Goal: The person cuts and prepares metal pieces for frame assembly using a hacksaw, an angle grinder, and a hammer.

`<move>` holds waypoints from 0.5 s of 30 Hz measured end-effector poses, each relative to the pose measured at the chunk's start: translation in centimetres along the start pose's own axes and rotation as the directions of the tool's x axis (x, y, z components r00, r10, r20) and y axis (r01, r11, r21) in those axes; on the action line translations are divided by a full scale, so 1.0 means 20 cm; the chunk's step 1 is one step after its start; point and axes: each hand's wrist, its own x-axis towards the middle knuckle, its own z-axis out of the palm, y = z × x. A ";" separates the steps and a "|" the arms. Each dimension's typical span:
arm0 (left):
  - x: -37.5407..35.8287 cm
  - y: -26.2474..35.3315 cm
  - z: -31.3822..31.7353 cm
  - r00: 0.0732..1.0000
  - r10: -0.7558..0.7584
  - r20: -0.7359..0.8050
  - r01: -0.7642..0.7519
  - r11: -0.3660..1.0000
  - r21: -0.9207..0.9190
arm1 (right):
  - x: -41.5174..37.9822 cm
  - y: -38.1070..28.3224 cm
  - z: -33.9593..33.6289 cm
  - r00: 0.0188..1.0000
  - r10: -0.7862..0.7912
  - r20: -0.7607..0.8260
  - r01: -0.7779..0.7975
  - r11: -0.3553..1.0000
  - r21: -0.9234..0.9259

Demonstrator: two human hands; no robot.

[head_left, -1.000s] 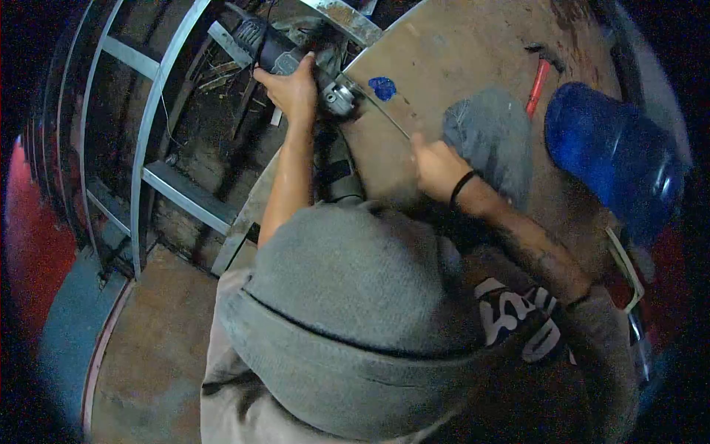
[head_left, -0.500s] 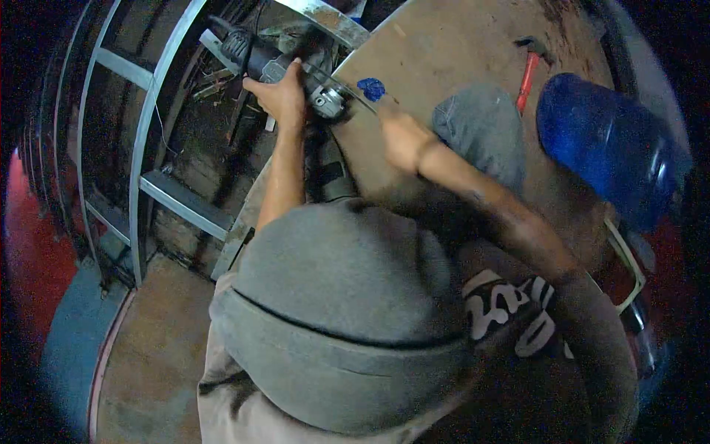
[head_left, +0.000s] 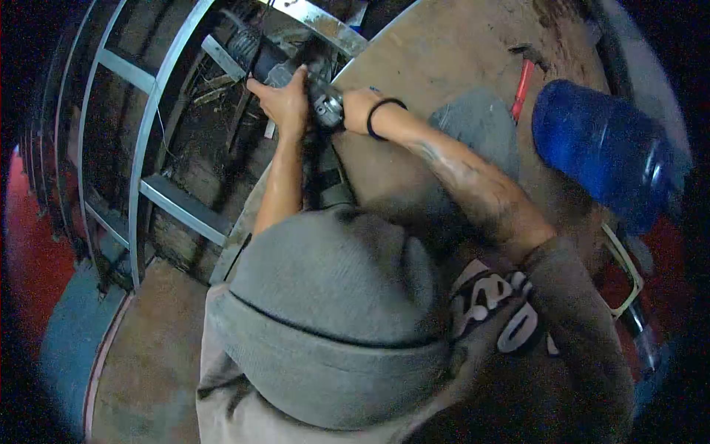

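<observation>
An angle grinder (head_left: 279,77) with a dark body and silver gear head lies at the upper left of the board's edge. My left hand (head_left: 287,103) is wrapped around its body, thumb and fingers apart on either side. Against the gear head, my right hand (head_left: 361,109) is closed, with a black band at the wrist. Its fingertips are turned away, so what they grip is hidden. A thin metal edge runs along the grinder's head towards the right hand. A small blue patch shows just beyond the knuckles.
A brown board (head_left: 436,44) spreads under the work. On it are a red-handled hammer (head_left: 523,89) and a large blue water bottle (head_left: 603,152). Metal framing (head_left: 144,126) stands at left. A grey cap (head_left: 340,288) and a denim-covered knee (head_left: 481,122) fill the near side.
My right hand has moved left and in to the grinder's head, covering most of the blue patch and the thin metal length. The left hand keeps its hold; the view has shifted slightly.
</observation>
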 end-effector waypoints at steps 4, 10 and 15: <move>0.01 -0.07 0.03 1.000 -0.018 0.011 0.020 0.986 -0.168 | -0.09 0.11 -0.14 0.999 -0.016 -0.041 0.017 1.000 0.004; 0.02 -0.04 0.01 0.996 -0.089 0.012 0.090 0.994 -0.057 | -0.12 0.32 -0.05 0.958 0.256 -0.126 -0.043 0.565 0.824; 0.01 -0.02 -0.02 0.986 -0.156 0.054 0.158 0.987 -0.036 | -0.02 0.24 0.01 0.988 0.124 -0.089 0.004 0.564 0.826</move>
